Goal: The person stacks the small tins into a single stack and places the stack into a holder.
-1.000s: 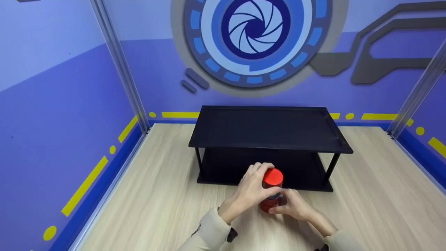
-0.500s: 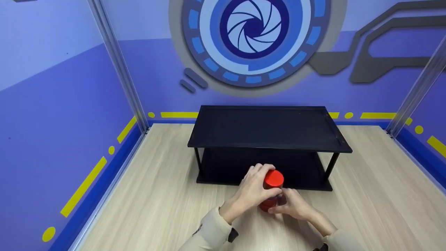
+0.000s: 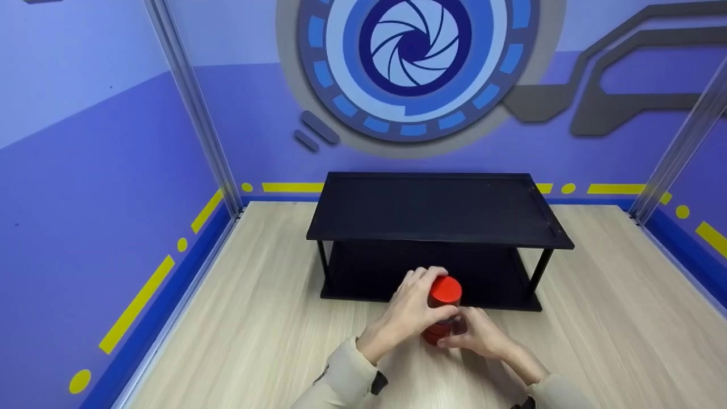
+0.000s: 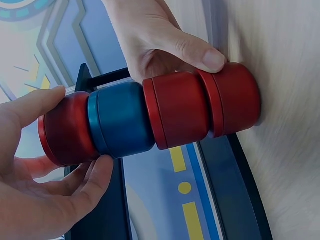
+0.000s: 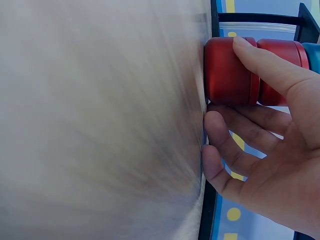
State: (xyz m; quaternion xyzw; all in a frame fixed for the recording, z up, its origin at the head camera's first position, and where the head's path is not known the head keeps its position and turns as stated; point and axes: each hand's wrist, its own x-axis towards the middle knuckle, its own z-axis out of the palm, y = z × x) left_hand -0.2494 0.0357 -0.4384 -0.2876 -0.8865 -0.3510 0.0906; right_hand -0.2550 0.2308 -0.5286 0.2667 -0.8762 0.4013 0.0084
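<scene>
Together, your two hands held a stacked canister (image 3: 442,309), red sections with a blue band (image 4: 120,120) near the top, standing upright on the wooden tabletop (image 3: 255,341) just in front of the black two-tier shelf (image 3: 437,213). Its long axis ran vertical, base down on the wood and red cap uppermost. Your left hand (image 3: 410,309) came in from 8 o'clock and curled over the upper part, thumb and fingers wrapped round the cap section, as the left wrist view showed (image 4: 45,175). Your right hand (image 3: 474,335) lay at 4 o'clock and lower, its thumb (image 5: 265,65) pressed on the bottom red section and its fingers curled beside the base; so both hands were grasping, neither slack. The left hand sat higher and nearer the cap, the right nearer the table. At 12 o'clock, just beyond the canister, stood the open front of the shelf's lower tier (image 3: 369,272), with the upper tray's front edge (image 3: 431,238) overhanging it. The shelf's thin front legs stood at 10 and 2 o'clock, well apart. Behind rose the purple wall (image 3: 85,170).
</scene>
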